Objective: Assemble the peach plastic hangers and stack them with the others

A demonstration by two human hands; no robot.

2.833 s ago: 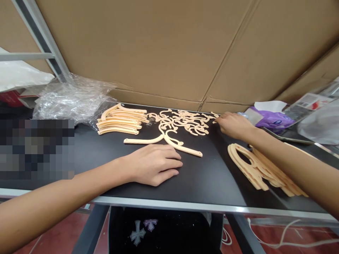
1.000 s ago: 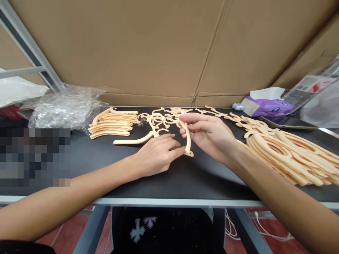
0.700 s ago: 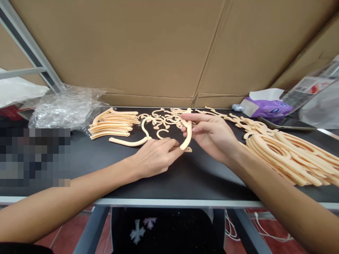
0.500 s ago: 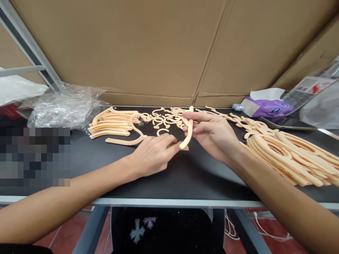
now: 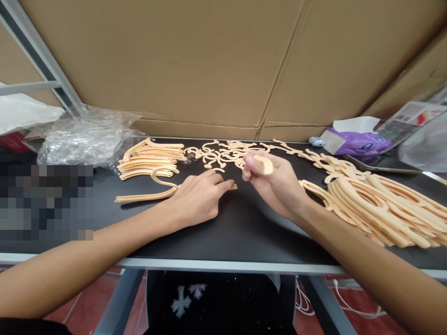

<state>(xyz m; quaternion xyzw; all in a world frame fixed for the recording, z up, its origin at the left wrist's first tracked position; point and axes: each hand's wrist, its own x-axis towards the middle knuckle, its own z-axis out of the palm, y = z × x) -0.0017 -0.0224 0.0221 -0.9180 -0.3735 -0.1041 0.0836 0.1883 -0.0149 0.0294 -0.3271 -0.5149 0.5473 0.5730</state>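
Observation:
A beige plastic clothes hanger [image 5: 139, 197] is gripped by my left hand [image 5: 197, 197]. Its hook curls up to the left of the knuckles, and one long arm reaches out leftward. Part of the hanger is hidden under the fingers, with a short end showing past the fingertips. My right hand [image 5: 277, 186] is closed on a loose hanger arm [image 5: 264, 165], pinched between thumb and fingers with one blunt end facing me. The two pieces are apart. Beyond the hands lies a scatter of small hanger hooks [image 5: 218, 158] on the black table.
Stacked hanger arms [image 5: 150, 160] lie at the back left beside crumpled clear plastic [image 5: 80, 139]. A pile of hangers [image 5: 380, 209] covers the right side. Behind it are a purple tissue pack [image 5: 363, 141] and a dark flat device [image 5: 387, 165]. Cardboard [image 5: 174, 60] walls the back.
My left hand has shifted slightly left, taking the hanger with it. In my right hand the hanger arm has turned from upright to pointing toward me.

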